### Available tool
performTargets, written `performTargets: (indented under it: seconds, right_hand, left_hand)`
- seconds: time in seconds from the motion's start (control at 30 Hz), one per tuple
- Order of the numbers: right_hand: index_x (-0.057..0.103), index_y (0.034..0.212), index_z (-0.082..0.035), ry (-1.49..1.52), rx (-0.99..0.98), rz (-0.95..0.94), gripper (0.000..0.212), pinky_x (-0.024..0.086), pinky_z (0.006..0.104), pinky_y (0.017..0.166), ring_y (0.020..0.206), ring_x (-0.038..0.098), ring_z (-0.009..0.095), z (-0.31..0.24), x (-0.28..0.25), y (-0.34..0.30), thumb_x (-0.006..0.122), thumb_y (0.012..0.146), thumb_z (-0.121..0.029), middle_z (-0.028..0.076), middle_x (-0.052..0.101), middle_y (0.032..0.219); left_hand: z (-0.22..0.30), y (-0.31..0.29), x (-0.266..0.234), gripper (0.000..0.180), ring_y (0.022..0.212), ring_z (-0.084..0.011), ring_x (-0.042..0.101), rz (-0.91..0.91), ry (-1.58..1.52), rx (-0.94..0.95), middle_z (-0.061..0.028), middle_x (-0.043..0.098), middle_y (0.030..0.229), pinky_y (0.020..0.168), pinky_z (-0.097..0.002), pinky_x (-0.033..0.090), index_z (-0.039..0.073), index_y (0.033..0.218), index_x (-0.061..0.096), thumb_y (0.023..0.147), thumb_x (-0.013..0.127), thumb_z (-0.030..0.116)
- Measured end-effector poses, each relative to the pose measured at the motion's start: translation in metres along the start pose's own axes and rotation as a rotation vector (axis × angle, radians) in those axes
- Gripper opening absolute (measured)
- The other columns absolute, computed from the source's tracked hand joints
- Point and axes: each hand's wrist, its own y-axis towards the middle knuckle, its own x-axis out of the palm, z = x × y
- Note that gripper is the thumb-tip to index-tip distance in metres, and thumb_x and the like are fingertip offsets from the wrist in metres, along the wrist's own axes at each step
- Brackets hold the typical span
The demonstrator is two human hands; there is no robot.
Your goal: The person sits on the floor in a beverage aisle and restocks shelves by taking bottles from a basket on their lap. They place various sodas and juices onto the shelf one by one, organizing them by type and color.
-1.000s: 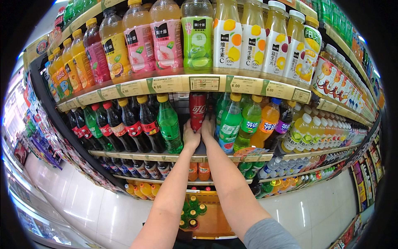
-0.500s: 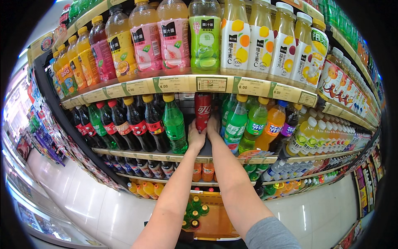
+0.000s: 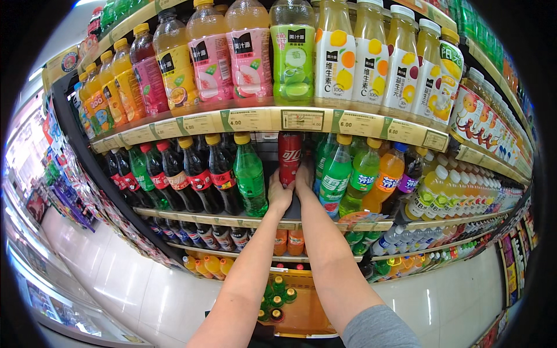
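A tall red cola can (image 3: 289, 155) stands upright in a gap in the middle shelf row, its top close under the shelf above. My left hand (image 3: 280, 195) is closed round its lower left side, the thumb across the front. Against its right side is my right hand (image 3: 303, 180), with the fingers partly hidden behind the can. To the left of the gap stands a green soda bottle (image 3: 250, 177) with a yellow cap. A pale green soda bottle (image 3: 335, 177) is close by my right wrist.
Juice bottles (image 3: 250, 55) fill the shelf above, whose price-tag strip (image 3: 255, 122) overhangs my hands. Dark cola bottles (image 3: 194, 177) stand at left, orange soda (image 3: 383, 180) at right. Below my arms is an orange basket (image 3: 299, 310) with several green bottles (image 3: 278, 287).
The whole view has shifted slightly, so the shelves appear a little further right. Both hands stay at the red can, which remains in the gap.
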Motion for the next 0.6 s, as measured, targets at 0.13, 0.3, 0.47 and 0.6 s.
performTargets:
  seconds: [0.13,0.3,0.47,0.6]
  right_hand:
    - [0.05,0.13,-0.002,0.134,0.153,-0.129,0.052,0.037,0.0384,0.098,0.118,0.049,0.038,-0.034,-0.002,-0.037,0.035,0.099,-0.04,0.023,0.051,0.132]
    - [0.053,0.124,-0.001,0.105,-0.068,0.009,0.048,0.04,0.0404,0.094,0.112,0.052,0.039,0.012,0.005,0.003,0.032,0.099,-0.036,0.024,0.055,0.124]
    - [0.055,0.117,0.002,-0.094,-0.132,0.035,0.05,0.041,0.0412,0.092,0.109,0.053,0.041,0.026,0.01,-0.011,0.027,0.1,-0.035,0.027,0.058,0.118]
    - [0.052,0.123,0.001,-0.024,-0.026,0.033,0.047,0.041,0.0412,0.094,0.111,0.054,0.04,-0.001,0.001,-0.044,0.032,0.1,-0.035,0.025,0.057,0.121]
  left_hand:
    - [-0.01,0.0,-0.015,0.067,0.12,-0.0371,0.05,0.01,0.047,-0.033,-0.0192,0.05,0.132,0.099,-0.0404,0.042,0.008,0.139,0.041,0.081,0.072,0.018]
    - [-0.004,0.002,0.003,0.061,0.113,-0.0389,0.056,0.026,-0.089,-0.033,-0.0195,0.059,0.124,0.094,-0.043,0.045,0.009,0.133,0.04,0.082,0.07,0.019]
    - [-0.011,0.018,0.005,0.058,0.11,-0.0407,0.059,-0.106,0.051,-0.03,-0.0198,0.064,0.118,0.094,-0.0462,0.043,0.013,0.135,0.038,0.086,0.063,0.031]
    - [-0.025,0.024,0.011,0.058,0.115,-0.0384,0.058,-0.144,0.106,-0.051,-0.0178,0.063,0.121,0.096,-0.0543,0.036,0.019,0.138,0.037,0.087,0.06,0.037]
